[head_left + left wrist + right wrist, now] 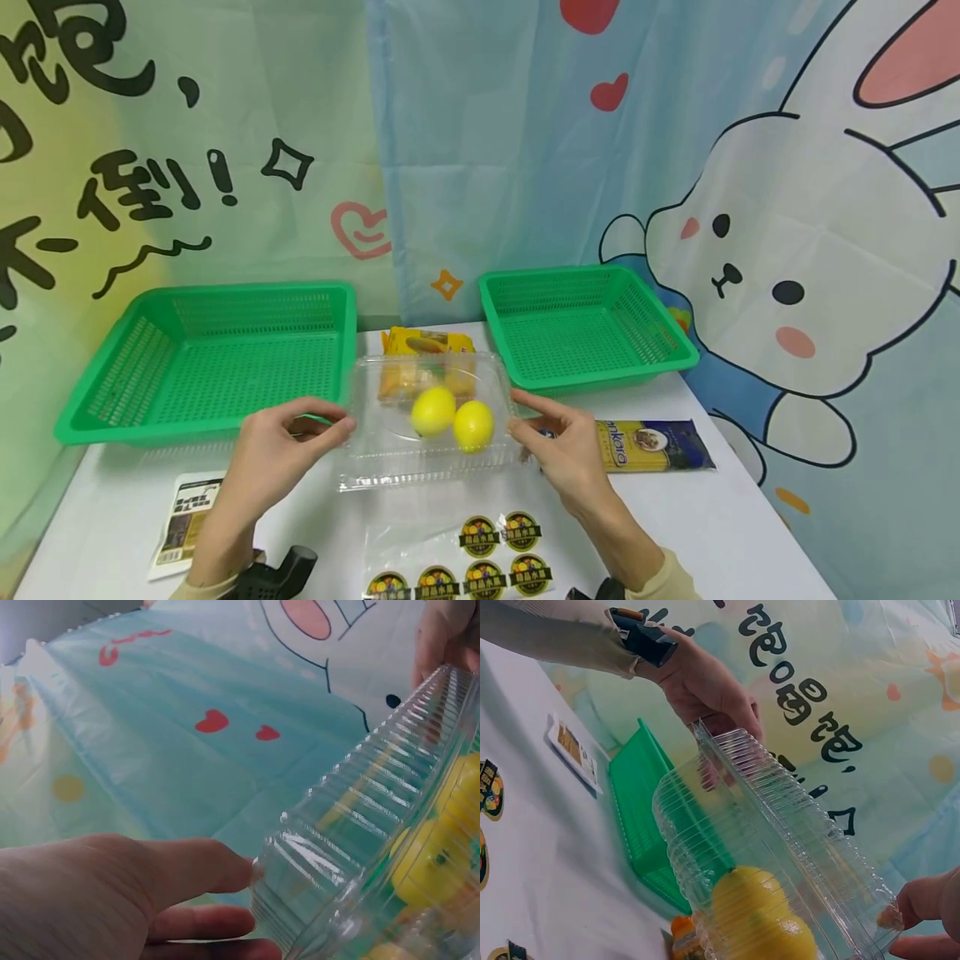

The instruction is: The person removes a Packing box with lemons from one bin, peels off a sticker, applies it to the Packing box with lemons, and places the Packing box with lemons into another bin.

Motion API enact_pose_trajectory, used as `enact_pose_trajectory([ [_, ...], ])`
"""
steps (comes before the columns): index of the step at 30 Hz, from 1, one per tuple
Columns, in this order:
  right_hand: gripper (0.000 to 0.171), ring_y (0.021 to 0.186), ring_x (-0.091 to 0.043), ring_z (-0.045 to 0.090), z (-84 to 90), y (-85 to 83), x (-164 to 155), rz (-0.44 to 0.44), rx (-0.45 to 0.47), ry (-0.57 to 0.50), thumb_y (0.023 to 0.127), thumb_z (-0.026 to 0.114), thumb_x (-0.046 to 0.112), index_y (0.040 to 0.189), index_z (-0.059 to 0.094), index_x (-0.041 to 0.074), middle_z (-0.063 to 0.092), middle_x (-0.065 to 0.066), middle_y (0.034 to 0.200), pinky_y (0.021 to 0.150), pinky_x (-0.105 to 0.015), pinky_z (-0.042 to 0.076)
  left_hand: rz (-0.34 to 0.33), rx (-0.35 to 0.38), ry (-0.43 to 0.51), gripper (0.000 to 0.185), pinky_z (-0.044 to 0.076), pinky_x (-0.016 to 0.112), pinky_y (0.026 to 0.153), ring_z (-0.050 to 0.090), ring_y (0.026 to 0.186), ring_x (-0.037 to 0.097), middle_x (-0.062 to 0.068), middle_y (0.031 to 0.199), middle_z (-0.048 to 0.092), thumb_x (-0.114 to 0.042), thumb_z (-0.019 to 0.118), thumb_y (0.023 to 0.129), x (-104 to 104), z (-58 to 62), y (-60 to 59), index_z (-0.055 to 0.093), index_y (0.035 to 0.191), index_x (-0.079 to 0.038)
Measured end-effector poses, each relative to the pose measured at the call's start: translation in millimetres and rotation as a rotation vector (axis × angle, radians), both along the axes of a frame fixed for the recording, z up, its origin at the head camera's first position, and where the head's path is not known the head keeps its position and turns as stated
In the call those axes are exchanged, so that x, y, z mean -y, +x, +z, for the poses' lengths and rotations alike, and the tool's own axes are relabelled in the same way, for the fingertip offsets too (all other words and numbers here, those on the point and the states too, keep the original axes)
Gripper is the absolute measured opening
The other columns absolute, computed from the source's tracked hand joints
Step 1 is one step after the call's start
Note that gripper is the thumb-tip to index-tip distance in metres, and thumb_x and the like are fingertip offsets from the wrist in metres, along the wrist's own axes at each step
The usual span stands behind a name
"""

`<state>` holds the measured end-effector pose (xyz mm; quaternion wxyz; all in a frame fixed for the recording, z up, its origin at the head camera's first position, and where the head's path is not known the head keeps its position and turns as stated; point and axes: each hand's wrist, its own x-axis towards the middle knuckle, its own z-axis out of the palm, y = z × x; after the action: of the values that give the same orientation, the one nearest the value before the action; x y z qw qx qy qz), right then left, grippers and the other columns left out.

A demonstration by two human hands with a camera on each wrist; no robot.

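Left hand (281,446) grip: fingertips and thumb pinch the left edge of the clear plastic box (431,417); the left wrist view shows the fingers (202,866) against the ribbed rim. Right hand (566,450) grip: fingertips hold the right edge of the same box, fingers only slightly bent; the right wrist view shows the fingertips (922,900) at the rim's corner. The box sits between both hands, near the middle of the white table (750,533), lid down over the base, though whether it is fully snapped shut cannot be told. Inside: two yellow lemons (452,417) touching side by side, toward the front. Just behind the box lies a yellow packet (427,340), partly seen through the plastic. Further out, a large green basket (217,354) stands at back left and a smaller green basket (585,325) at back right, well apart. Right of the right hand lies a dark blue and yellow packet (656,444). In front of the box lies a sheet of round stickers (480,558); at front left, a white label card (183,521). A cartoon curtain (675,167) hangs behind the table.
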<state>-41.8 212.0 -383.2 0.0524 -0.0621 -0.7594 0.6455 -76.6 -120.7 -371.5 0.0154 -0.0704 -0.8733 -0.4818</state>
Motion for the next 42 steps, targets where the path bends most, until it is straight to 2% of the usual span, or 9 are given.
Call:
enact_pose_trajectory([
  [6, 0.038, 0.058, -0.016, 0.062, -6.8, 0.3, -1.3, -0.032, -0.016, 0.006, 0.09, 0.076, -0.002, 0.127, 0.074, 0.005, 0.073, -0.022, 0.092, 0.047, -0.019, 0.042, 0.0, -0.003, 0.001, 0.018, 0.059, 0.026, 0.069, 0.076, 0.081, 0.011, 0.001, 0.094, 0.08, -0.028, 0.083, 0.091, -7.2, -3.6, -0.1, 0.081, 0.104, -0.016],
  [12, 0.038, 0.065, -0.015, 0.062, -13.0, 0.5, -2.3, -0.054, -0.018, 0.02, 0.088, 0.077, -0.004, 0.125, 0.076, 0.005, 0.071, -0.02, 0.089, 0.052, -0.021, 0.05, 0.02, 0.004, 0.022, 0.015, 0.06, 0.025, 0.07, 0.077, 0.079, 0.009, 0.003, 0.093, 0.081, -0.022, 0.082, 0.092, -13.6, -12.3, 6.1, 0.08, 0.103, -0.014],
  [16, 0.04, 0.074, -0.017, 0.064, -17.5, 1.7, -3.5, -0.06, -0.009, 0.03, 0.087, 0.078, -0.004, 0.125, 0.075, 0.005, 0.071, -0.02, 0.094, 0.052, -0.019, 0.049, 0.049, -0.007, 0.025, 0.014, 0.06, 0.024, 0.071, 0.077, 0.08, 0.008, 0.002, 0.095, 0.08, -0.021, 0.082, 0.092, -16.9, -19.5, 10.4, 0.08, 0.103, -0.014],
  [22, 0.041, 0.08, -0.017, 0.065, -24.9, 3.5, -3.8, -0.06, 0.014, 0.039, 0.087, 0.079, -0.002, 0.127, 0.075, 0.007, 0.072, -0.02, 0.107, 0.051, -0.017, 0.044, 0.08, -0.056, 0.065, 0.015, 0.061, 0.019, 0.074, 0.077, 0.081, 0.01, 0.006, 0.095, 0.08, -0.015, 0.082, 0.091, -21.6, -29.5, 13.9, 0.08, 0.103, -0.007],
  [26, 0.041, 0.073, -0.015, 0.064, -31.1, 4.8, -4.0, -0.05, 0.027, 0.03, 0.088, 0.079, 0.0, 0.128, 0.074, 0.007, 0.072, -0.02, 0.108, 0.05, -0.018, 0.042, 0.102, -0.107, 0.1, 0.014, 0.06, 0.016, 0.071, 0.076, 0.078, 0.007, 0.008, 0.094, 0.081, -0.012, 0.083, 0.089, -23.8, -37.3, 17.4, 0.081, 0.101, -0.004],
  [33, 0.041, 0.059, -0.014, 0.062, -38.6, 8.2, -3.5, -0.039, 0.028, 0.002, 0.089, 0.077, -0.002, 0.129, 0.073, 0.006, 0.074, -0.019, 0.093, 0.048, -0.018, 0.041, 0.127, -0.223, 0.155, 0.013, 0.059, 0.014, 0.067, 0.075, 0.075, 0.003, 0.012, 0.093, 0.081, -0.003, 0.083, 0.086, -27.7, -51.4, 22.5, 0.081, 0.098, -0.002],
  [42, 0.041, 0.053, -0.014, 0.058, -49.3, 8.9, -2.9, -0.045, 0.037, 0.03, 0.089, 0.077, -0.001, 0.129, 0.074, 0.006, 0.074, -0.017, 0.09, 0.048, -0.017, 0.042, 0.186, -0.167, 0.133, 0.012, 0.058, 0.013, 0.066, 0.075, 0.074, 0.003, 0.009, 0.093, 0.081, -0.004, 0.082, 0.087, -31.3, -60.4, 27.0, 0.082, 0.098, -0.006],
])
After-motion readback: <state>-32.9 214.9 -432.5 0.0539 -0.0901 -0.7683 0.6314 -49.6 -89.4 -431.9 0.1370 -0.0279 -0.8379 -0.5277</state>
